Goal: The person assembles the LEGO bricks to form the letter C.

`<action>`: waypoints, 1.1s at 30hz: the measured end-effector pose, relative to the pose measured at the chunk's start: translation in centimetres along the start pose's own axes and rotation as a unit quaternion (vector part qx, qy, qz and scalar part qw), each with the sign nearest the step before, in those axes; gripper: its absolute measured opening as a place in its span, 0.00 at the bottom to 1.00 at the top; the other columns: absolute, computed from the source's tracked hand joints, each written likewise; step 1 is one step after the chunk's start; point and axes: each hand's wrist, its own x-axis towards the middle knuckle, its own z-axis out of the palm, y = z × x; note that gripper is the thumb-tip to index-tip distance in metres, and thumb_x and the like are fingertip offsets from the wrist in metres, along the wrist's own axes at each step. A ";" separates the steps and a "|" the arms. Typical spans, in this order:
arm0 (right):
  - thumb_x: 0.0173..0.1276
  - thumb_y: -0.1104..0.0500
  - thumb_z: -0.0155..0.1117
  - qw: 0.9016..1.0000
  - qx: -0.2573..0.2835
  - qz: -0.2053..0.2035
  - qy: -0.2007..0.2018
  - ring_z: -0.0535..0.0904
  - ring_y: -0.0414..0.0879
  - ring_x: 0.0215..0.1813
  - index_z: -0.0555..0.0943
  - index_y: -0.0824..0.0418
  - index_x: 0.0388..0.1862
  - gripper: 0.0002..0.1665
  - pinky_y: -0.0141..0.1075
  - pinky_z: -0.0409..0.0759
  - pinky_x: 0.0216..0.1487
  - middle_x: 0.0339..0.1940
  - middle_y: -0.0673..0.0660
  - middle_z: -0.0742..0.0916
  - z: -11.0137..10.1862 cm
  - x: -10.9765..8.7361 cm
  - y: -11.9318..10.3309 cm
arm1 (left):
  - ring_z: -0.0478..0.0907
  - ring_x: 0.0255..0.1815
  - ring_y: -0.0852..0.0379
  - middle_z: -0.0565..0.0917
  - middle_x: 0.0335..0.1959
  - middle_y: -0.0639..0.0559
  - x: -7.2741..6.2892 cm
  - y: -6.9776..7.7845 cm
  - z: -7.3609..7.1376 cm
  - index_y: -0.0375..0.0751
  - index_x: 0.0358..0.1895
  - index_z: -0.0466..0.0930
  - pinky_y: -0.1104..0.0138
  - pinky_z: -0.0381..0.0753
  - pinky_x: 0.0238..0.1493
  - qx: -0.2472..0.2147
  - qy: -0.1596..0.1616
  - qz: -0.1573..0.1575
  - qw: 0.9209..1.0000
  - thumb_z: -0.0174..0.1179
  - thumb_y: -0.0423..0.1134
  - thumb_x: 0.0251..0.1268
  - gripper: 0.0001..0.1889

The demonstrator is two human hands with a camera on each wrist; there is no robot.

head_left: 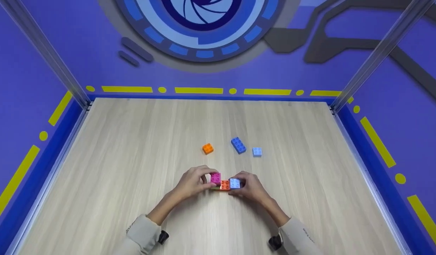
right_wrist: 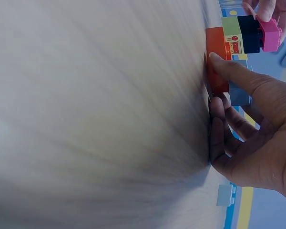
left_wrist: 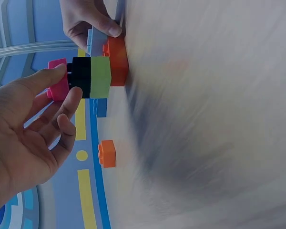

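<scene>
My left hand pinches a pink toy brick between thumb and fingers. In the left wrist view the pink brick sits slightly tilted over a black brick, whose studs show between the two. Beneath the black one is a light green brick with a printed pattern on one side, visible in the right wrist view. It stands on one end of a longer orange-red brick. A light blue brick is on the other end. My right hand grips the orange-red brick around that end, thumb on its near side.
Beyond the hands lie a loose orange brick, a longer blue brick and another light blue brick. The wooden tabletop is bounded by blue-purple panels at the back and sides.
</scene>
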 end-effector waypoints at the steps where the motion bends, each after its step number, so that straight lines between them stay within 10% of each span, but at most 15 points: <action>1: 0.52 0.59 0.84 1.000 0.002 0.003 -0.002 0.79 0.43 0.46 0.89 0.61 0.47 0.23 0.32 0.77 0.51 0.43 0.54 0.88 -0.1 0.0 0.0 | 0.83 0.32 0.59 0.89 0.44 0.49 0.0 0.0 0.0 0.43 0.55 0.87 0.74 0.75 0.32 0.002 0.001 0.001 1.000 0.73 0.38 0.61 0.19; 33: 0.52 0.60 0.84 0.999 -0.005 0.022 -0.023 0.77 0.43 0.45 0.89 0.61 0.47 0.22 0.33 0.75 0.48 0.43 0.53 0.87 -0.3 0.5 -0.1 | 0.68 0.29 0.65 0.87 0.35 0.55 1.4 0.8 0.2 0.48 0.48 0.91 0.72 0.68 0.30 0.090 0.002 -0.036 0.995 0.81 0.40 0.48 0.20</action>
